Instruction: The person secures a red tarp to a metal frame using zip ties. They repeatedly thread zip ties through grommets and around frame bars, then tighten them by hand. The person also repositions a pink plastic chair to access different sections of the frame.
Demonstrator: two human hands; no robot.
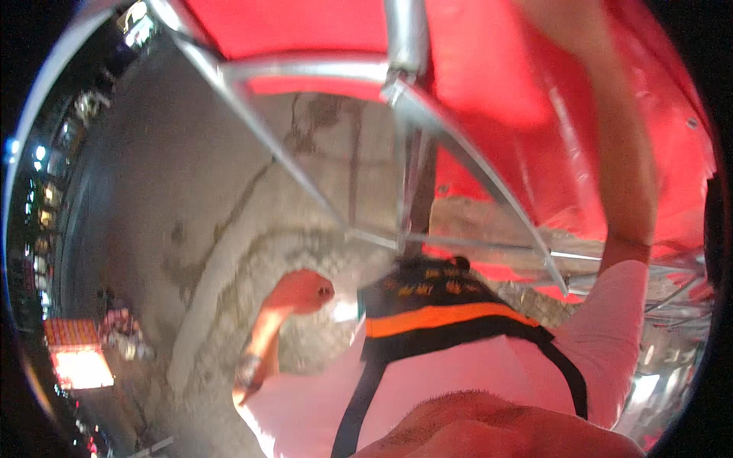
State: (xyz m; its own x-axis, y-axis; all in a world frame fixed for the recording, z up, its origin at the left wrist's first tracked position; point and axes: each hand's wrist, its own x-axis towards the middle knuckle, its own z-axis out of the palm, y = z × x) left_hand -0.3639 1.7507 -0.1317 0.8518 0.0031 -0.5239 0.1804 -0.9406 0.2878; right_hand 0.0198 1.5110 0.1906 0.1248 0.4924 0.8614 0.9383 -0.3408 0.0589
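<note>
My left hand (303,291) is curled into a fist beside the black apron with an orange band (450,314) that I wear. What it holds, if anything, is hidden. My right arm reaches up along a red tarp (504,91) with metal eyelets. At the top edge my right hand (561,21) is blurred and partly cut off, so its fingers do not show. In front of me stands a frame of silver metal poles (305,70), with jointed struts that meet at an upright leg (406,38).
A curved kerb (200,320) borders rough paving below me. Beyond it lies a grey road surface (153,153). A brightly lit sign (80,366) stands at the far left, near a dim cluster of things (122,332). More metal bars (672,278) lie at the right.
</note>
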